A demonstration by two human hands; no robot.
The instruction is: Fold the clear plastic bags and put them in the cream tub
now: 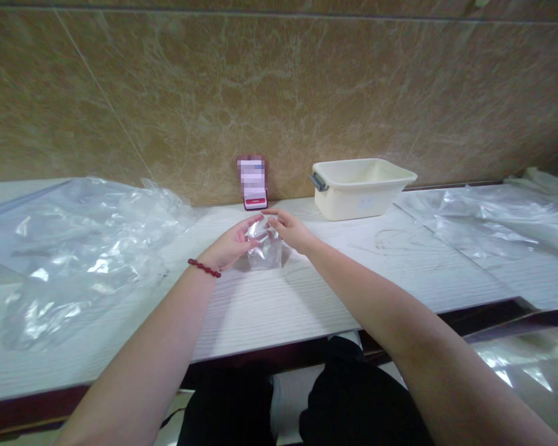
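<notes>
Pale table (270,322), clear bag (266,253), between left fingers (247,246) and right fingers (282,222)

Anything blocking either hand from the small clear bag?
Nothing visible. The left hand and right hand are both directly on the small clear bag; the phone stands beyond them, against the wall, not between.

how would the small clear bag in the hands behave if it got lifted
The small clear bag is probably floppy, given the creases in its film. It looks thin and see-through, so likely light for its size. Its glossy highlights suggest it may be slippery.
</notes>
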